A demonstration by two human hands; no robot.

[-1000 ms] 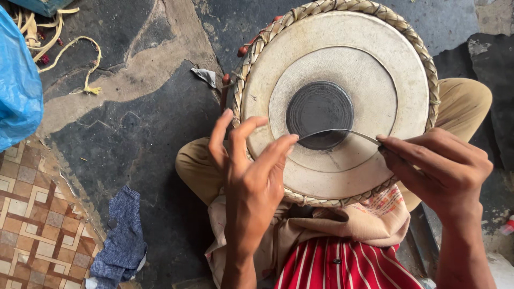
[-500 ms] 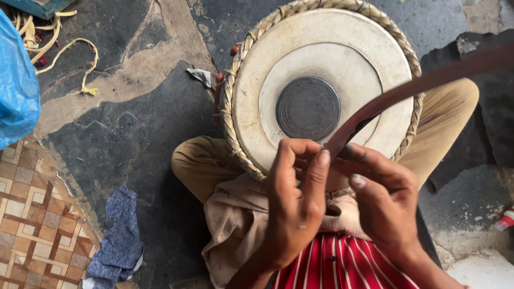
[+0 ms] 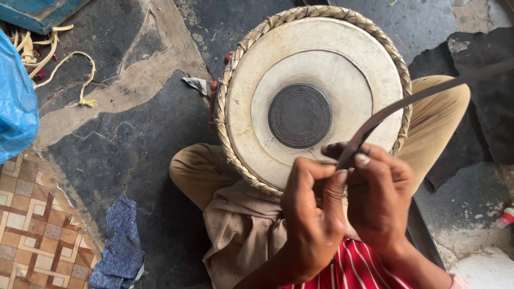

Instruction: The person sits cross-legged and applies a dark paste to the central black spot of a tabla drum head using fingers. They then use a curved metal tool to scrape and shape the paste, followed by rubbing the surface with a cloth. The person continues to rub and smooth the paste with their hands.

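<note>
While the dark strap (image 3: 407,101) is running taut from the upper right edge of the view down to the near rim of the drum (image 3: 313,101), both hands are closing on its lower end: the right hand (image 3: 380,200) is pinching it between thumb and fingers, and the left hand (image 3: 313,222) is curling in just beside, its fingertips touching the same end. The strap is crossing over the pale drumhead and the braided hoop, which is resting between the person's bent knees on a beige cloth (image 3: 241,230). The braided hoop is looking whole all the way round and the black centre patch is sitting in place; whether the strap is threaded under the braid is hidden by the hands, so how much lacing is remaining cannot be judged. Farther out, a blue plastic bag (image 3: 16,107) is bulging at the left edge, pale fibre strips (image 3: 59,59) are lying above it, a blue rag (image 3: 120,246) is lying on the dark stone floor (image 3: 134,139), and a small white container with a red cap (image 3: 506,217) is sitting at the right edge.
</note>
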